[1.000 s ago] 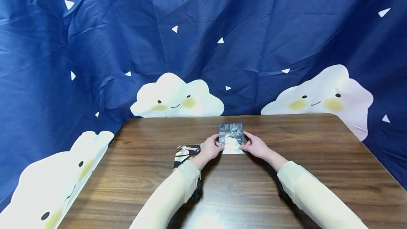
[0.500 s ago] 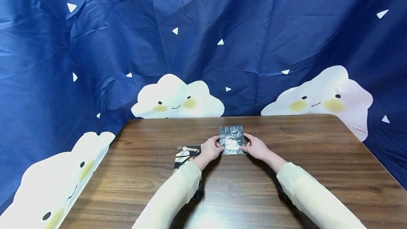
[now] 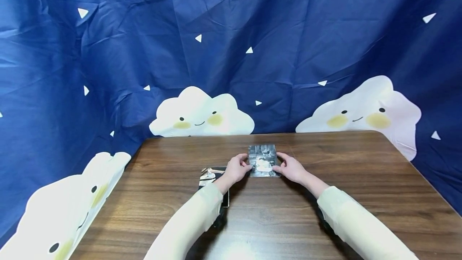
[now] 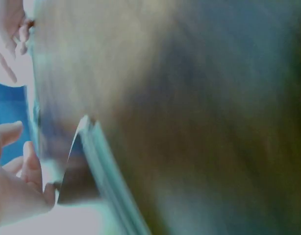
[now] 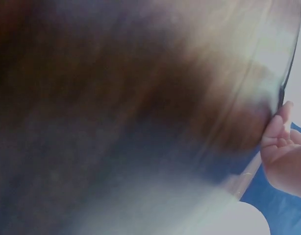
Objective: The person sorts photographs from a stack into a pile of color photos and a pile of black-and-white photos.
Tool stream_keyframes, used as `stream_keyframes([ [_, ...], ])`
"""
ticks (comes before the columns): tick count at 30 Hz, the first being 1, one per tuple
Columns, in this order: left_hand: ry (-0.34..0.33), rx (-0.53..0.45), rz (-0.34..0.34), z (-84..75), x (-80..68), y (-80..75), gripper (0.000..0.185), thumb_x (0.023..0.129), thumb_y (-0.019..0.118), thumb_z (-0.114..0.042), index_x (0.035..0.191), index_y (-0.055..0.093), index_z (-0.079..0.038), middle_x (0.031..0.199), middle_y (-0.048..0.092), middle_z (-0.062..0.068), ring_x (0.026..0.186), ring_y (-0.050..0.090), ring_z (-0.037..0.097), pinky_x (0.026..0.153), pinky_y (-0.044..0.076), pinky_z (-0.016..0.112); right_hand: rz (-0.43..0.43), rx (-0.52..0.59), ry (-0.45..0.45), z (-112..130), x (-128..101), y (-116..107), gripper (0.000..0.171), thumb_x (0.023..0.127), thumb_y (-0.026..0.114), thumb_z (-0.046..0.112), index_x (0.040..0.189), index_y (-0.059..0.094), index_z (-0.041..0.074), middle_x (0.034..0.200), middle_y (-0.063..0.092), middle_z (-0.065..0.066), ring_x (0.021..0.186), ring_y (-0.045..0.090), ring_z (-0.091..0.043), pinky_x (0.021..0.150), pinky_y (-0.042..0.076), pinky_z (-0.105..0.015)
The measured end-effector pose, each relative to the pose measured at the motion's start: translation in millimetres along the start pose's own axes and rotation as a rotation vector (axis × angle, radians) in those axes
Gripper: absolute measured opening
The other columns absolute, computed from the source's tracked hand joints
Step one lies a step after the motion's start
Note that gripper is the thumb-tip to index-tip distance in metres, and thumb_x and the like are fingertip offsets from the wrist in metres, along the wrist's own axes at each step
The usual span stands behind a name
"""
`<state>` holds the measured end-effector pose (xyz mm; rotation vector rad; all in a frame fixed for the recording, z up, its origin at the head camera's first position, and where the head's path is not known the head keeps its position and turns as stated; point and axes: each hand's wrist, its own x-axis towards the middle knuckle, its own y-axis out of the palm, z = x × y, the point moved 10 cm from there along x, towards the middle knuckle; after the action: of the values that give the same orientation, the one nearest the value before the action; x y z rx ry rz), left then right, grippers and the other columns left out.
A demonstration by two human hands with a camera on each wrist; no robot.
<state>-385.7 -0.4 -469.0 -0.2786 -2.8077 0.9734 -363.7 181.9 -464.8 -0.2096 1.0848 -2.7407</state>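
Observation:
A square black-and-white photo print [image 3: 262, 159] lies near the middle of the wooden table, towards the back. My right hand [image 3: 293, 169] pinches its right edge, with the thumb over the face; in the right wrist view, the right hand's fingertips [image 5: 283, 112] meet a thin dark edge. At its left edge is my left hand [image 3: 235, 169], thumb tip right by the corner. The left wrist view shows the left hand [image 4: 23, 186] with fingers apart and nothing between them. A picture stack [image 3: 207, 175] with pale layered edges lies under the left forearm, partly hidden by it.
The brown table [image 3: 288, 228] has a far edge close behind the print. Behind it hangs a blue cloth [image 3: 216, 51] with white clouds and triangles. Dark wrist gear [image 3: 219, 220] shows beneath the left sleeve.
The print's tilt flattens and its glare shrinks. My left hand has shifted slightly left, away from the print's edge, while the right hand stays at its side. The head view tips up slightly.

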Motion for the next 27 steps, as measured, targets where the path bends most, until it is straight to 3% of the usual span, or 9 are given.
stream_keyframes([
  [3,0.045,-0.105,0.001,0.1,-4.6,-14.5,0.047,0.086,0.07,-0.002,0.129,0.054,0.008,0.071,0.059,0.001,0.061,0.051,0.007,0.062,0.047,0.023,0.008,0.044,-0.022,8,-3,1,0.06,0.093,0.064,0.013,0.139,0.037,-0.015,0.07,0.05,-0.003,0.056,0.047,-0.014,0.059,0.042,-0.03],
  [6,0.097,-0.155,-0.013,-0.5,-17.3,-36.3,0.044,0.087,0.069,-0.002,0.128,0.055,0.008,0.073,0.059,0.002,0.064,0.051,0.008,0.064,0.046,0.023,0.007,0.07,-0.054,22,-6,0,0.058,0.093,0.063,0.011,0.139,0.038,-0.014,0.072,0.052,-0.003,0.056,0.047,-0.014,0.059,0.042,-0.03],
  [11,0.168,-0.149,-0.061,13.6,-48.5,-77.9,0.04,0.089,0.068,-0.004,0.126,0.057,0.006,0.079,0.063,0.002,0.07,0.057,0.013,0.065,0.049,0.024,-0.013,0.105,-0.117,51,-12,-3,0.054,0.093,0.063,0.011,0.137,0.042,-0.012,0.076,0.056,-0.002,0.065,0.048,-0.014,0.063,0.042,-0.03],
  [17,0.166,-0.11,-0.15,38.8,-80.4,-120.8,0.038,0.088,0.068,-0.001,0.124,0.059,0.006,0.079,0.062,0.001,0.071,0.056,0.012,0.068,0.048,0.024,-0.05,0.147,-0.16,75,-20,5,0.049,0.091,0.065,0.008,0.134,0.049,-0.009,0.082,0.059,-0.002,0.067,0.05,-0.013,0.063,0.043,-0.026],
  [21,0.139,-0.099,-0.174,55.9,-97.9,-133.9,0.038,0.086,0.071,0.0,0.121,0.059,0.007,0.077,0.061,0.0,0.069,0.054,0.01,0.066,0.047,0.023,-0.02,0.198,-0.169,87,-23,27,0.049,0.089,0.067,0.007,0.132,0.05,-0.009,0.086,0.063,-0.005,0.07,0.056,-0.013,0.063,0.046,-0.024],
  [27,0.094,-0.06,-0.151,78.5,-117.5,-136.3,0.044,0.082,0.075,0.0,0.122,0.059,0.006,0.077,0.061,-0.002,0.065,0.054,0.008,0.06,0.045,0.022,0.106,0.225,-0.172,104,-27,72,0.055,0.09,0.068,0.009,0.135,0.046,-0.012,0.098,0.064,-0.01,0.077,0.058,-0.015,0.069,0.048,-0.024],
])
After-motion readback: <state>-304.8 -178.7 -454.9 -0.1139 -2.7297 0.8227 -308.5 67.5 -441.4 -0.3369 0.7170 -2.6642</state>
